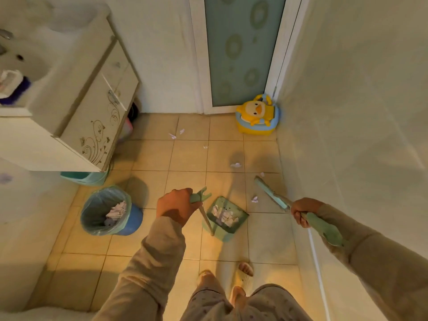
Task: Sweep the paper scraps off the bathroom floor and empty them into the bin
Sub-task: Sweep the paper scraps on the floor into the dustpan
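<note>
View from above of a tiled bathroom floor [148, 246]. The left hand [177, 206] is curled tightly around the green grip of a long-handled dustpan [223, 218], whose thin shaft slants down to the pan resting on the floor just ahead of the person's feet; the pan holds a heap of crumpled white paper. The right hand [302, 212] is wrapped firmly around the green handle of a broom [273, 195], whose pale green head reaches forward and left over the tiles, close to the wall on the right. Loose paper scraps [235, 165] lie on the floor: one just beside the broom head nearer the dustpan, one small piece at the broom's far tip, one larger piece a little beyond it, and three small ones farther off toward the door. The bin [111, 210], a blue pail lined with a translucent bag, stands to the left of the dustpan and apart from it; crumpled paper already lies inside. Behind the bin a turquoise basin shows partly under the vanity cabinet [97, 117], which carries a scroll pattern on its doors. A frosted glass door [240, 49] closes the far end of the room, and a yellow duck-shaped child's potty [257, 115] sits in the corner between the door and the right wall.
</note>
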